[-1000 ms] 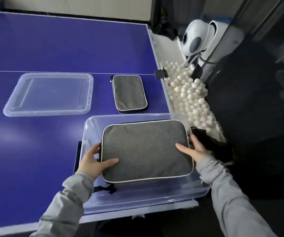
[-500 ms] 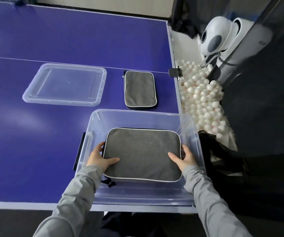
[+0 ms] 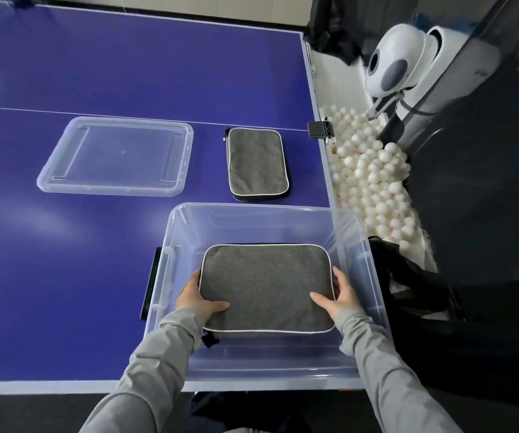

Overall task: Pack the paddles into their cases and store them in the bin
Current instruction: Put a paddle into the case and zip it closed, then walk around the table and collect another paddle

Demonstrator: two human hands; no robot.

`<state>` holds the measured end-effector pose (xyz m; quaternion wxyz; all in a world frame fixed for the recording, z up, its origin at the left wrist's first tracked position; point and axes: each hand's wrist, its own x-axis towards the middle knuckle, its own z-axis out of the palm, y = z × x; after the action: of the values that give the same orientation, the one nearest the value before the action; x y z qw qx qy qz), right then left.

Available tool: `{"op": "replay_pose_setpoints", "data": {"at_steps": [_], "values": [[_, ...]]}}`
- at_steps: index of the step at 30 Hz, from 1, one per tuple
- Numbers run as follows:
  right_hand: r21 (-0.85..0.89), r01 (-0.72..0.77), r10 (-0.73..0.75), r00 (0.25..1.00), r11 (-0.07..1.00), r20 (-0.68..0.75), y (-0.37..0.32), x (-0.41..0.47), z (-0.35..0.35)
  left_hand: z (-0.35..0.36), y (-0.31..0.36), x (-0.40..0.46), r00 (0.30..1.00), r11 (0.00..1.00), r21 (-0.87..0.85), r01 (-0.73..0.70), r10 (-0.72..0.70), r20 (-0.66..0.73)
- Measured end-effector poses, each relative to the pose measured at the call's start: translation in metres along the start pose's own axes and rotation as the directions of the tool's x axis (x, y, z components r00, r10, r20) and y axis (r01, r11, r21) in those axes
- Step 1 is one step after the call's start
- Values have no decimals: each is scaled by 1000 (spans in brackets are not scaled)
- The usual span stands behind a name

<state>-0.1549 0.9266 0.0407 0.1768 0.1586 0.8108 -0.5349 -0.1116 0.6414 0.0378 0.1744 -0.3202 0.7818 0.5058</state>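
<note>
Head view shows both hands inside the clear bin [image 3: 373, 267], holding a grey paddle case [image 3: 266, 287] flat by its two short ends: the left hand [image 3: 194, 296] grips the left edge with the thumb lying on top, and the right hand [image 3: 339, 295] grips the right edge the same way. I judge the case is at or close to the bin floor, though contact cannot be told through the plastic. To finish well, keep it level, set it down flat, leaving room for another, then slide the fingers out sideways. A second grey case [image 3: 256, 164] lies on the blue table [image 3: 64, 245] just beyond the bin, waiting. The bin's lid [image 3: 117, 156] sits to its left, well clear. White balls [image 3: 370, 182] fill a trough off the table's right edge; nothing blocks the hands.
</note>
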Motion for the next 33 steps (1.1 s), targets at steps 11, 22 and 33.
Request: {"op": "replay_pose_setpoints", "data": {"at_steps": [11, 22, 33], "values": [[-180, 28, -31, 999, 983, -13, -5, -7, 1, 2, 3, -6, 1000, 991, 135, -9, 10, -5], [-477, 493, -560, 829, 727, 4, -76, -32, 26, -21, 46, -43, 841, 732, 459, -503, 538, 62], [-248, 875, -627, 473, 415, 619, -139, -88, 182, -115, -35, -119, 790, 930, 317, -184, 332, -515]]}}
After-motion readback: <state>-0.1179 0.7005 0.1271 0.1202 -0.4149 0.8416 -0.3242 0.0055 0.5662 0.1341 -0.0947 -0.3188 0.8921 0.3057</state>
